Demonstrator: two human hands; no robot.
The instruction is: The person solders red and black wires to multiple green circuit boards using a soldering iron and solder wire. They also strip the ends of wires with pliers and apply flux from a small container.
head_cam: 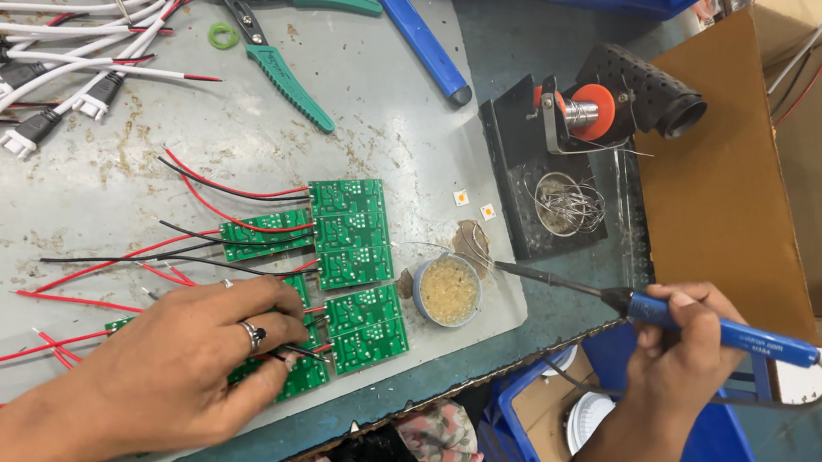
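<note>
left hand (193,361): near left, fingers pinching red and black wires down onto a green circuit board (366,329).
right hand (687,338): near right, closed around blue soldering iron (713,330), pen-style; tip at the flux tin (448,290), off the boards.
step: looks like tip prep between joints.
next move: needs tip carried left to the pinned wire pad, wires held flat.
far: green cutters (279,37), iron stand (582,127), white cables (46,55).

Flux tin (448,290) beside boards (350,235)
</note>
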